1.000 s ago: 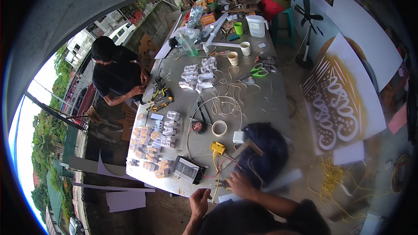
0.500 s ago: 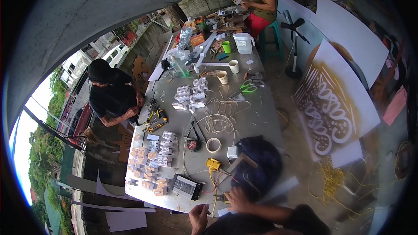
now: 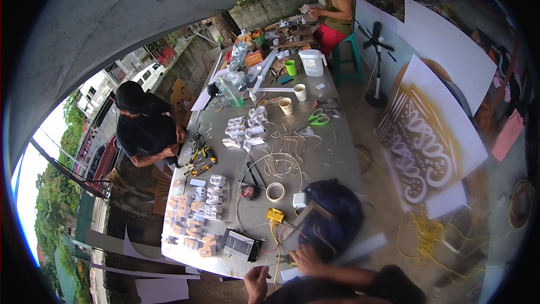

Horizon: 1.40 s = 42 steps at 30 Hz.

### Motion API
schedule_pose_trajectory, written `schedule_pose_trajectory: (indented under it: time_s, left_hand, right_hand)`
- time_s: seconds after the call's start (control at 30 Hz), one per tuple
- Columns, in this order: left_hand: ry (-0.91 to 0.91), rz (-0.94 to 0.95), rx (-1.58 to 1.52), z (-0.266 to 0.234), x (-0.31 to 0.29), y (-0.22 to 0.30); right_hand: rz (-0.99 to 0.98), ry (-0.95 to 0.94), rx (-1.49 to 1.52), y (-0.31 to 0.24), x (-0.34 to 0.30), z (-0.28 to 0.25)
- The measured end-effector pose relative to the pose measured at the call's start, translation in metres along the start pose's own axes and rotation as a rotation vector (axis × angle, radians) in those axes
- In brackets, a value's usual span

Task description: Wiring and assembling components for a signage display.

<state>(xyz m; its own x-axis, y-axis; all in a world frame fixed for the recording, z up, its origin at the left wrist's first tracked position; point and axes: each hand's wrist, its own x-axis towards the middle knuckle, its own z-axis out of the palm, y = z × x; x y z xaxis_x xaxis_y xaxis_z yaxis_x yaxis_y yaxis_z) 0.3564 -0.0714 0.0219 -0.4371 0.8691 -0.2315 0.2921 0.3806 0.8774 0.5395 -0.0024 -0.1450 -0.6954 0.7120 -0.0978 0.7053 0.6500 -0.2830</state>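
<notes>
My left hand [image 3: 257, 282] is at the table's near edge with its fingers curled in and the thumb against them. Whatever it may hold is too small or hidden to name. My right hand [image 3: 306, 259] lies at the same edge, fingers apart, beside a white strip [image 3: 292, 273]. Between the hands runs a yellow cord [image 3: 278, 247], leading up to a yellow box-shaped electrical piece [image 3: 275, 215]. Just beyond the right hand lie a dark blue cloth bundle [image 3: 333, 219] and a flat metal square [image 3: 301, 222]. A black-and-grey power supply [image 3: 241, 244] sits left of the cord.
Cut-out letters [image 3: 197, 214] stand in rows at left; more white letter pieces [image 3: 246, 129] lie mid-table. A tape roll [image 3: 275, 192], tape measure [image 3: 248, 191], pliers [image 3: 202, 157] and pale cable [image 3: 284, 160] lie around. Two people [image 3: 147, 126] [image 3: 339, 8] are beside the table.
The loop of pale cable near the tape measure has shifted and lies differently. My hands stay almost in place. The whole view has moved slightly, and the far person's head shows more.
</notes>
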Motion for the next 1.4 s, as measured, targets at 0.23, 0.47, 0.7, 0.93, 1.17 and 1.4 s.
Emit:
schedule_pose_trajectory:
  time_s: [0.23,0.47,0.7,0.93,1.17,1.4]
  left_hand:
    - [0.023,0.022,0.038,-0.007,-0.001,-0.009]
    - [0.047,-0.018,-0.076,-0.012,0.002,-0.027]
    - [0.079,0.027,-0.124,-0.012,0.011,-0.043]
    - [0.082,-0.072,-0.217,-0.009,0.016,-0.050]
    - [0.100,-0.219,-0.472,-0.018,0.016,-0.046]
    - [0.050,-0.057,-0.507,-0.024,0.027,-0.028]
  right_hand:
    - [-0.003,-0.151,0.145,-0.002,0.008,-0.029]
    - [0.032,-0.239,0.226,0.002,0.005,-0.053]
    - [0.185,-0.300,0.378,0.007,-0.023,-0.084]
    - [0.371,-0.388,0.822,0.039,-0.047,-0.093]
    - [0.275,-0.627,1.881,0.046,-0.068,-0.096]
    - [0.167,-0.440,1.813,-0.007,-0.059,-0.134]
